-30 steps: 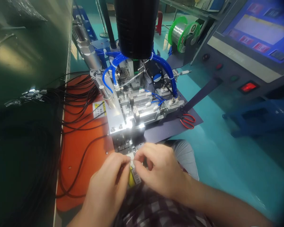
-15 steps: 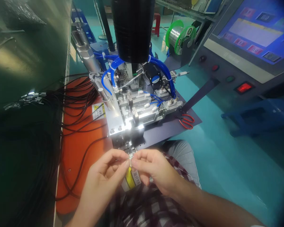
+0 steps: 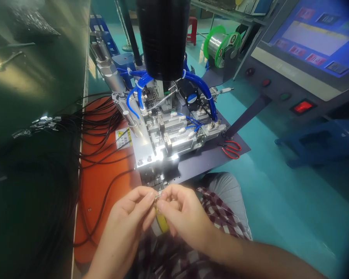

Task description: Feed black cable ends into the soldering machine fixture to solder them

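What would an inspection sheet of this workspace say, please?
Surface: orange plate beside the machine, bearing a warning label.
Things in hand: small thin piece, too small to identify.
Clutter: red-handled tool on the dark base plate.
Hands: left hand pinches the small thin piece; right hand is close beside it, its grip unclear.
Cables: black cables cross the orange plate; blue tubes arch over the machine.
Surroundings: lit screen, green spool of wire and blue stool to the right.

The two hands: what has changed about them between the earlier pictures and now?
The right hand has moved left and slightly toward the body, now hiding the printed characters on the yellow label. The left hand pinches a small thin piece; no release is visible. The red-handled pliers and green spool stayed in place.
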Demonstrator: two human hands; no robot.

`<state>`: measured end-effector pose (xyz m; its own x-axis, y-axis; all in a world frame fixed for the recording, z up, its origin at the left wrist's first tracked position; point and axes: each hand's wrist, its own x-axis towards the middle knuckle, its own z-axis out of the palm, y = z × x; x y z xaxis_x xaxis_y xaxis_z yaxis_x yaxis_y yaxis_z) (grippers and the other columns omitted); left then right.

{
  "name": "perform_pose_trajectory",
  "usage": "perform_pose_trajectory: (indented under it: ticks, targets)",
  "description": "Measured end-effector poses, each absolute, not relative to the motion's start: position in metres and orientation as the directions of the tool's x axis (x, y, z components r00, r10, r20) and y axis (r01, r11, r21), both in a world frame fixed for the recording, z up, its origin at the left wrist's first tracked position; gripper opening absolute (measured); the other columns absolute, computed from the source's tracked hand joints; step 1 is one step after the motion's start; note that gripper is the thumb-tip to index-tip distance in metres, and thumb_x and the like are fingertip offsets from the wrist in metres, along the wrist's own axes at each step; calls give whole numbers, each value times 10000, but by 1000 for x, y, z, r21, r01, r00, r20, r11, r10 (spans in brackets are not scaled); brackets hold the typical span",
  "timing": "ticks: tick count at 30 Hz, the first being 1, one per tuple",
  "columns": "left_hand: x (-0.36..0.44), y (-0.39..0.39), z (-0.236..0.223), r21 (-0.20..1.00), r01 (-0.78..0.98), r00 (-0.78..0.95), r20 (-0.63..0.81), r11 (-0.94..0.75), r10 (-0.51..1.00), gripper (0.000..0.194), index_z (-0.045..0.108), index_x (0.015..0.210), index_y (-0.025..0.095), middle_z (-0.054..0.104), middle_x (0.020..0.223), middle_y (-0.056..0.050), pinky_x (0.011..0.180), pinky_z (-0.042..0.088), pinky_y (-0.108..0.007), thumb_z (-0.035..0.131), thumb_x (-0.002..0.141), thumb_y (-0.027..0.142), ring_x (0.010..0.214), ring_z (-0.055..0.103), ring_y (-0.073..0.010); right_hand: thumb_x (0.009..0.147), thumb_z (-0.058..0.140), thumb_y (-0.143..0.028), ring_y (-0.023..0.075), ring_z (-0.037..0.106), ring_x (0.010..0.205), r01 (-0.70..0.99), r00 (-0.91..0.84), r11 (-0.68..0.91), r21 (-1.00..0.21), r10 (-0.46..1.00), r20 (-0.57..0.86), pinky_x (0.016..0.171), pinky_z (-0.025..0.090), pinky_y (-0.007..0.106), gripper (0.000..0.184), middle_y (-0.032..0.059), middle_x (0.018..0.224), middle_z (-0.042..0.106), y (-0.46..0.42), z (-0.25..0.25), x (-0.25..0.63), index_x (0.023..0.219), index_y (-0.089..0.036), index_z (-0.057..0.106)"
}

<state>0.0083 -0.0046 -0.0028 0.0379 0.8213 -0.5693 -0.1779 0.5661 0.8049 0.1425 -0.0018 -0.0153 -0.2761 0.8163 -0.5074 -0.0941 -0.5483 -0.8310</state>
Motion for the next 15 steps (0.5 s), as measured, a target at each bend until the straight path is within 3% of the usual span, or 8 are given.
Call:
perform_pose_trajectory:
  ticks: [6,11,15]
  targets:
    - [6,-1,-5,787,-149,70,-596,599,800,411,666,684,160,366,430,88,465,182,-207,825,622,535,452,234,-53,821,625,-254,67,404,400,77,-223,-395,-915,888,-402,395,290,178,88,-97,457,451,-1,-21,153,784,-186,584]
    - [7,1,-9,764,-143,72,-626,629,776,438,645,652,166,340,378,87,483,176,-220,796,625,577,442,231,-58,799,663,-234,73,494,514,189,-203,-151,-970,961,-189,504,391,193,74,-52,632,563,5,-18,164,831,-168,653]
    - [7,1,-7,761,-110,70,-636,639,769,456,640,649,163,350,375,88,481,191,-219,800,590,586,428,236,-53,805,636,-192,82,497,551,220,-211,-44,-974,973,-91,534,397,207,49,-38,673,575,10,-16,167,765,-165,640]
